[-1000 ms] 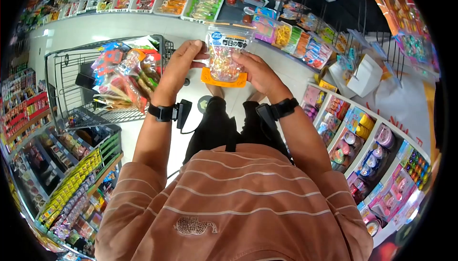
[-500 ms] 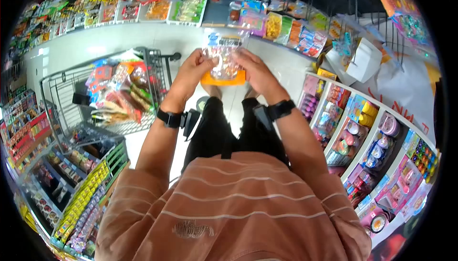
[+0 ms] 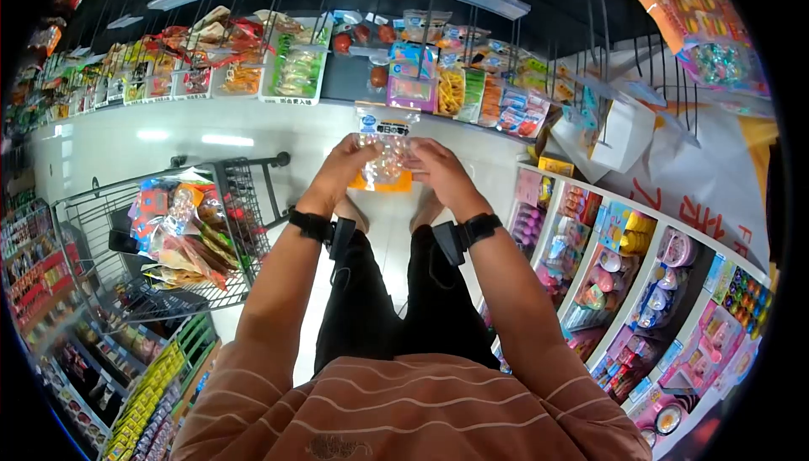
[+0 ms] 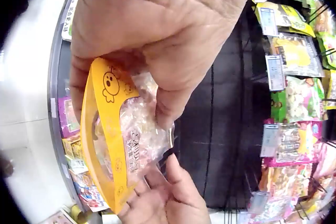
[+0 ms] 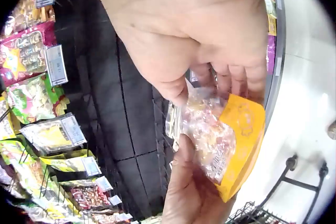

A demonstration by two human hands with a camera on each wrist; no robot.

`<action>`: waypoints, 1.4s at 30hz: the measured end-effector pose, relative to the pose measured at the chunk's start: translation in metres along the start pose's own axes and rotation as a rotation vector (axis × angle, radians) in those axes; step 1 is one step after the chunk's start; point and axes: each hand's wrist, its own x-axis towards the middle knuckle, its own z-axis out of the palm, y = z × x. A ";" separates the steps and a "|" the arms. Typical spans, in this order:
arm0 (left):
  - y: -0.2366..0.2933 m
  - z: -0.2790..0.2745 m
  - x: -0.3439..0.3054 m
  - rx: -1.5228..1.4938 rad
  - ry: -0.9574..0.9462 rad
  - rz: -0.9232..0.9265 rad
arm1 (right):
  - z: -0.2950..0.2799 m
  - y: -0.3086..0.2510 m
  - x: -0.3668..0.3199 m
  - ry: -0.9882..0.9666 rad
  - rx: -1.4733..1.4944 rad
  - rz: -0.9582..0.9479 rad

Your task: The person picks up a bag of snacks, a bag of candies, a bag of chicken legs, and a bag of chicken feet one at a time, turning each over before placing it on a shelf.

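A clear stand-up pouch of wrapped candies [image 3: 386,153] with an orange base is held between both hands in front of the body. My left hand [image 3: 344,168] grips its left side, thumb over the front. On the opposite side my right hand [image 3: 444,173] pinches the pouch between thumb and fingers. In the left wrist view the orange bottom band [image 4: 109,129] carries a small cartoon face, with the left thumb on the clear part. The right wrist view shows the candies [image 5: 210,140] through the plastic; the right fingers pass behind the pouch.
A wire shopping cart [image 3: 244,217] full of snack bags [image 3: 181,217] stands at left. Ahead runs a shelf with trays of packaged snacks [image 3: 299,69] under hanging hooks. At right is a white rack of toys and sweets [image 3: 624,284]; another display [image 3: 143,402] stands at lower left.
My left hand, earlier at the pouch's edge with fingers apart, has closed on its left side. In the head view the pouch sits lower, and the front shelf and cart have shifted with the camera.
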 end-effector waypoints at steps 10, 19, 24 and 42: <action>-0.055 -0.024 0.125 -0.002 0.028 0.031 | -0.073 0.008 0.066 0.120 0.010 -0.148; -0.040 0.001 0.185 0.152 -0.012 0.080 | -0.084 -0.009 0.112 0.137 -0.020 -0.246; -0.033 0.012 0.194 0.080 -0.116 0.132 | -0.091 -0.008 0.128 0.126 0.027 -0.282; -0.025 0.014 0.187 0.155 -0.097 0.168 | -0.090 -0.014 0.138 0.077 0.097 -0.251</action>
